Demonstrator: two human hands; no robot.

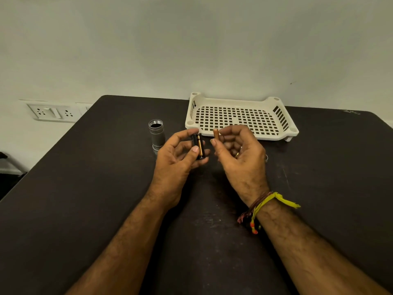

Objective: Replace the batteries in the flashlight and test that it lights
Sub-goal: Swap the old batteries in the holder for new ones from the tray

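The grey flashlight body [157, 134] stands upright on the dark table [85, 199], its open end facing up, just left of my hands. My left hand [176, 158] grips a black battery holder [198, 145] between thumb and fingers, with a gold-striped battery showing in it. My right hand [236, 154] pinches a single copper-coloured battery [216, 134] upright between thumb and forefinger, a few centimetres to the right of the holder. A small metal piece [266, 157] peeks out behind my right hand; I cannot tell what it is.
A cream perforated plastic tray [240, 120] sits at the table's far edge against the wall, just behind my right hand. A wall socket plate [53, 112] is at the left. Threads are tied around my right wrist.
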